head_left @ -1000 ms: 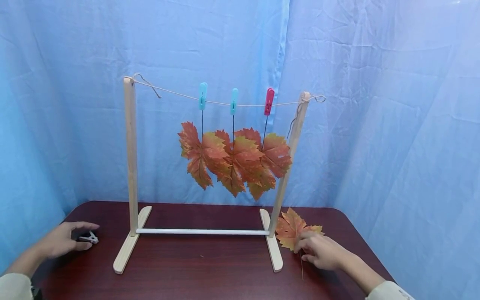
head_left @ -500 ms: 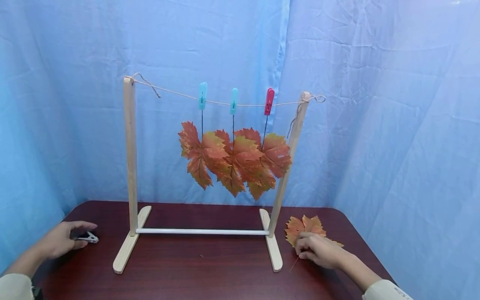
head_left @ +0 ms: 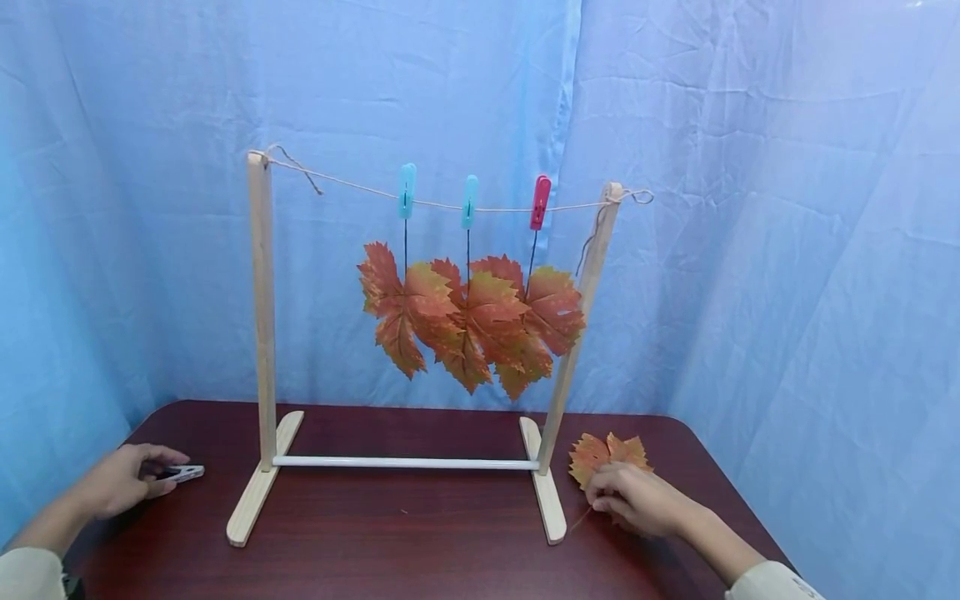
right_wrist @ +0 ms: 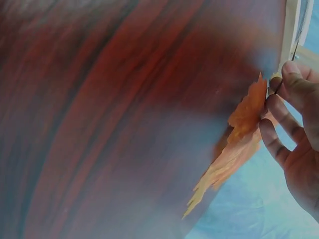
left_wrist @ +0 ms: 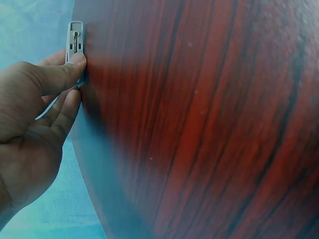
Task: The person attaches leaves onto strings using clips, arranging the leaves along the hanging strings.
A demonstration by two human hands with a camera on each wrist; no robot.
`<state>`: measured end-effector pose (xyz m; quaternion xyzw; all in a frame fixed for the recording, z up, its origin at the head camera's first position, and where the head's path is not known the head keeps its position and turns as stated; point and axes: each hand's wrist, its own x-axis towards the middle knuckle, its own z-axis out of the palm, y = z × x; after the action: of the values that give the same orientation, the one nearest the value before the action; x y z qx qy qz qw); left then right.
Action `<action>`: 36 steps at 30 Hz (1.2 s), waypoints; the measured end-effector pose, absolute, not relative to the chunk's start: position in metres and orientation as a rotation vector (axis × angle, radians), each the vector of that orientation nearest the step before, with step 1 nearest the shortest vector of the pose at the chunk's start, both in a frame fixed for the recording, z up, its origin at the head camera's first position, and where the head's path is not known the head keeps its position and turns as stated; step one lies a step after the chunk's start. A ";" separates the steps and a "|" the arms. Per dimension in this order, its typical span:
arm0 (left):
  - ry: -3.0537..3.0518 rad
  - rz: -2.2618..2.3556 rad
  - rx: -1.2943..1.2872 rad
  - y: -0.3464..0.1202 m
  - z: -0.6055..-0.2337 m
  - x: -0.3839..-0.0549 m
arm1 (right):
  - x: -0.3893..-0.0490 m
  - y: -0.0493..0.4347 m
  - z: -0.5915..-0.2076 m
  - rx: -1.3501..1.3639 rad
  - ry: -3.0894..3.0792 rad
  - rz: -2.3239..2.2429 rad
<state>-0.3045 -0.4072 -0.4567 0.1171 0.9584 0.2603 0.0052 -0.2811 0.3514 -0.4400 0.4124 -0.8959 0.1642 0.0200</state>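
Observation:
At the table's left side my left hand [head_left: 123, 482] pinches a pale grey clothespin [head_left: 183, 473]. In the left wrist view the clothespin [left_wrist: 75, 37] stands up past the thumb and fingertips. Right of the wooden rack, my right hand [head_left: 637, 498] pinches an orange leaf [head_left: 611, 450] by its thin stem. The right wrist view shows that leaf [right_wrist: 244, 132] edge-on beside the fingers; part of it is hidden by the hand in the head view. Three similar leaves [head_left: 480, 321] hang overlapping from the string [head_left: 345, 185], under two light-blue clothespins [head_left: 407, 192] and a red clothespin [head_left: 541, 202].
The wooden rack's left post [head_left: 262, 317] and right post [head_left: 581, 333] stand on flat feet, joined by a white bar [head_left: 405, 462] low down. Beneath lies a dark red-brown table [head_left: 390, 533]. Blue cloth [head_left: 150, 208] surrounds it at the back and sides.
The leaf in my right hand has turned, its stem now pointing down-left, and it has shifted slightly right. In my left fingers the grey clothespin has turned and moved a little outward.

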 end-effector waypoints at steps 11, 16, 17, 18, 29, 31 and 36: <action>3.068 0.811 0.451 -0.401 -0.453 -0.301 | -0.278 0.331 -0.427 1.254 -2.791 0.571; 3.071 0.877 0.454 -0.397 -0.451 -0.296 | -0.276 0.318 -0.423 1.296 -2.731 0.581; 3.071 0.898 0.453 -0.396 -0.451 -0.294 | -0.276 0.315 -0.422 1.299 -2.726 0.586; 3.071 0.921 0.450 -0.396 -0.450 -0.293 | -0.276 0.312 -0.420 1.303 -2.722 0.590; 3.046 1.185 0.316 -0.386 -0.442 -0.284 | -0.272 0.285 -0.410 1.273 -2.651 0.628; 3.027 1.235 0.293 -0.384 -0.440 -0.283 | -0.272 0.281 -0.409 1.259 -2.646 0.655; 2.966 1.329 0.252 -0.378 -0.436 -0.279 | -0.271 0.271 -0.404 1.231 -2.634 0.722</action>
<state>-0.2795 -0.3784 -0.4362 0.0771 0.9082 0.4071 -0.0591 -0.2712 0.2708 -0.4040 0.4097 -0.8770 0.2403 0.0730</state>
